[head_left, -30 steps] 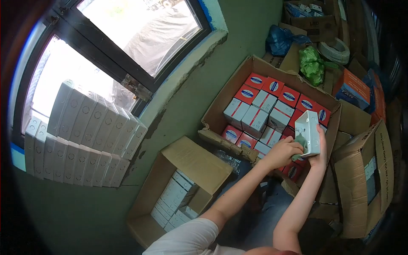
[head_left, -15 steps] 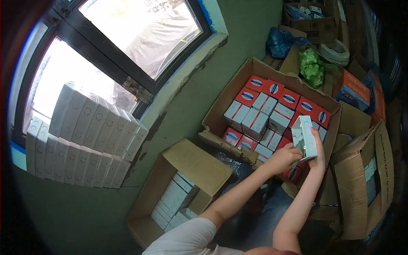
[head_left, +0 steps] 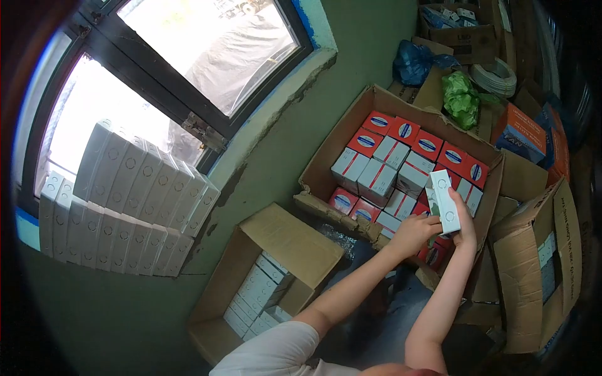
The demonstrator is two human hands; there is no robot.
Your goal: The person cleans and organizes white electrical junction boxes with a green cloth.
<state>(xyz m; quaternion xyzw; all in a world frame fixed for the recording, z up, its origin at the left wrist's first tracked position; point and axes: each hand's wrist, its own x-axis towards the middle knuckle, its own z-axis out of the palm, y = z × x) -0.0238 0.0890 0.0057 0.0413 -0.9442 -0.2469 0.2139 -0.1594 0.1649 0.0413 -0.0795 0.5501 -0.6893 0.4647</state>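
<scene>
Where the head view looks down into a corner of green plastered wall, a white plastic box (head_left: 445, 202), smooth, oblong and marked with round knock-out rings on its face, is held upright above the near right part of a large cardboard carton (head_left: 351, 119). This carton, rough-edged and torn at its near rim, is packed with small red-and-white cartons (head_left: 401, 130) set in close rows. A lower carton (head_left: 282, 235) with one flap folded out is filled with flat white boxes (head_left: 257, 291) standing on edge. Similar ringed white boxes (head_left: 125, 200) are stacked in two leaning rows against the window pane. A crumpled green bag (head_left: 461, 97) is seen beyond the large carton. The right hand (head_left: 465, 219) is raised on a bent arm, its fingers closed around the white plastic box from the right side and back. The left hand (head_left: 414, 232) is stretched forward, fingers curled at the box's lower left edge and touching it; whether they grip it cannot be told.
</scene>
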